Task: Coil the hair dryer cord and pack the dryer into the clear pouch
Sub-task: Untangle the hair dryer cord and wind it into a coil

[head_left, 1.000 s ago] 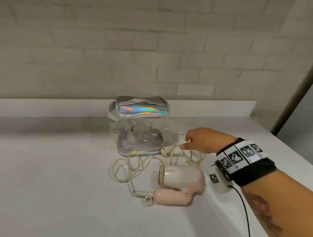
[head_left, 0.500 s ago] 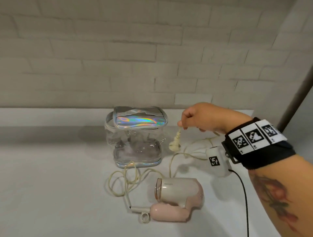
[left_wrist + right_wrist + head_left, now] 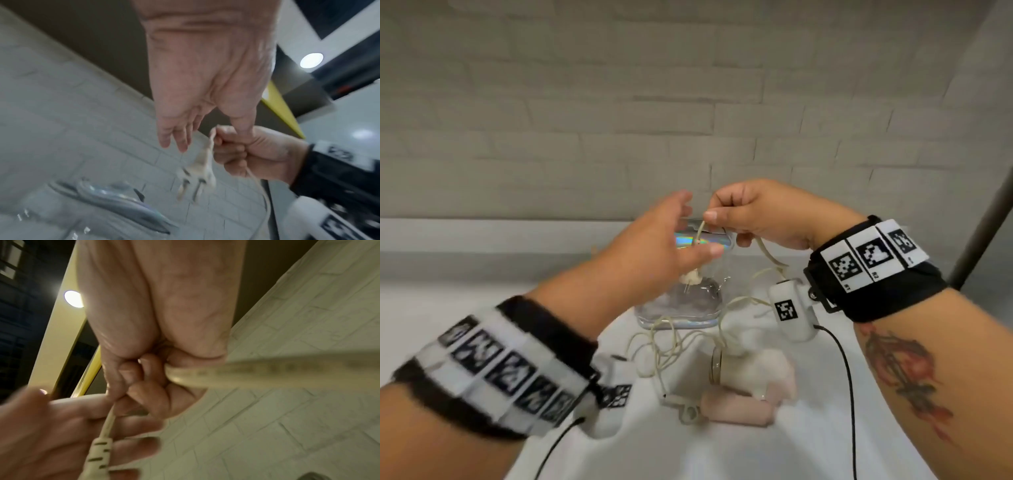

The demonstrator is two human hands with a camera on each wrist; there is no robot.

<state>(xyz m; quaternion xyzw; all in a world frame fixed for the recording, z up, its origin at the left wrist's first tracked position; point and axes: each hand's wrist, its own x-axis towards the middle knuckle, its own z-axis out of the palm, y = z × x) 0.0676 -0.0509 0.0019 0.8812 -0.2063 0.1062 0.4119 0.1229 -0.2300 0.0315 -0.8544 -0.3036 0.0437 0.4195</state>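
A pink and white hair dryer [image 3: 750, 387] lies on the white counter, its cream cord [image 3: 671, 339] in loose loops in front of the clear pouch [image 3: 688, 301] with a holographic top. My right hand [image 3: 753, 216] pinches the cord [image 3: 109, 420] just above the plug [image 3: 197, 170], which dangles in the air before the pouch. My left hand [image 3: 671, 240] is raised beside it with straight, spread fingers [image 3: 174, 138], close to the cord and plug [image 3: 96, 456], holding nothing.
A grey brick wall [image 3: 688, 120] with a low ledge runs behind the counter [image 3: 448, 308]. A dark post [image 3: 983, 219] stands at the right edge. Black cables hang from both wrist cameras.
My left hand has come into view and risen up beside the plug. My right hand has lifted the cord end higher, off the counter.
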